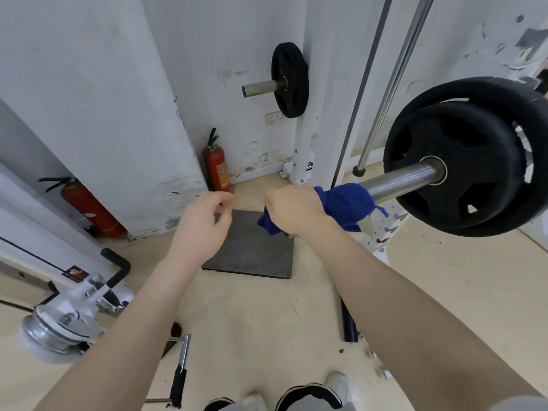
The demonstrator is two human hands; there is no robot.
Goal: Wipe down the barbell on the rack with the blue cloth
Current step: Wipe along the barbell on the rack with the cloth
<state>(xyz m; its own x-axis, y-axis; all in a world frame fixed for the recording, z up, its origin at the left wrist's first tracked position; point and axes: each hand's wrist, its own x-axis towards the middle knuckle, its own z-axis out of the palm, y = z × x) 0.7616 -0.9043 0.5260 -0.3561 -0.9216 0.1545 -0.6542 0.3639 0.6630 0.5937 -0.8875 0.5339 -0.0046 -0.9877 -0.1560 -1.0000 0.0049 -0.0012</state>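
Observation:
The barbell's steel sleeve (403, 180) juts toward me from two black weight plates (468, 155) at the right. A blue cloth (345, 204) is wrapped over the sleeve's near end. My right hand (293, 207) grips the cloth around that end, with loose folds of cloth hanging below the hand. My left hand (201, 221) hovers to the left of the bar with fingers loosely curled, holding nothing and touching nothing.
A white rack upright (308, 114) carries a black plate (289, 80) on a peg behind the bar. Two red fire extinguishers (218, 167) (89, 207) stand by the wall. A grey mat (252, 250) lies on the floor, with a cable handle (181, 372) near my feet.

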